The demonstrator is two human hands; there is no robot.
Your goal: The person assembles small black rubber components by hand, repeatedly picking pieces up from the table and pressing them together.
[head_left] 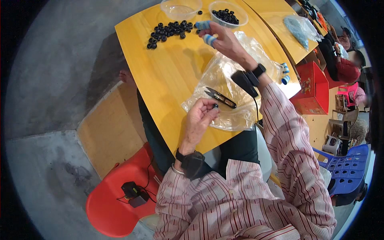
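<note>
Near the front of the yellow table (160,76), my left hand (199,120) is pinched round a small black ring-shaped piece (215,106). My right hand (227,40) reaches to the far part of the table, thumb and forefinger apart, both wrapped in blue-and-white striped tape. Just left of its fingertips lies a loose heap of the same black pieces (168,32). Beyond that hand stands a clear round bowl (245,19) of black pieces. Black thread snips (221,97) rest on a clear plastic sheet or bag (212,76) between my hands.
Another clear bowl (181,9) stands at the far edge. Blue striped tape rolls (285,74) lie at the table's right edge. A red box (310,90) is on the right, with a blue chair (348,170) nearer. Other people sit far right. A red chair (116,196) is at left.
</note>
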